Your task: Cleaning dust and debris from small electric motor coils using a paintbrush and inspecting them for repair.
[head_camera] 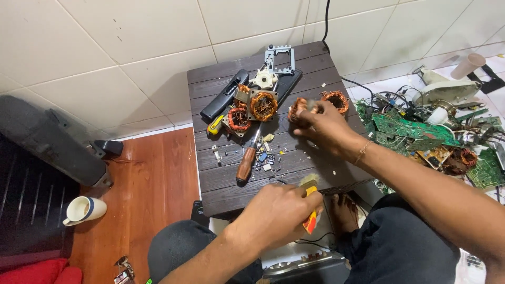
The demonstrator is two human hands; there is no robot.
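My right hand (322, 126) grips a copper-wound coil part (298, 107) over the dark wooden table (221, 184). My left hand (276, 213) is closed on a small brush with a yellow and orange handle (311, 221) at the table's near edge; its bristles (309, 179) point up. Two copper motor windings (263, 105) (239, 119) lie at the table's middle. Another winding (335, 100) sits just beyond my right hand.
A wooden-handled screwdriver (246, 163) lies among small loose parts (265, 158). A black casing (223, 94) and a metal frame (279, 58) lie at the back. Green circuit boards (410, 129) pile up at right. A mug (84, 209) stands on the wooden floor.
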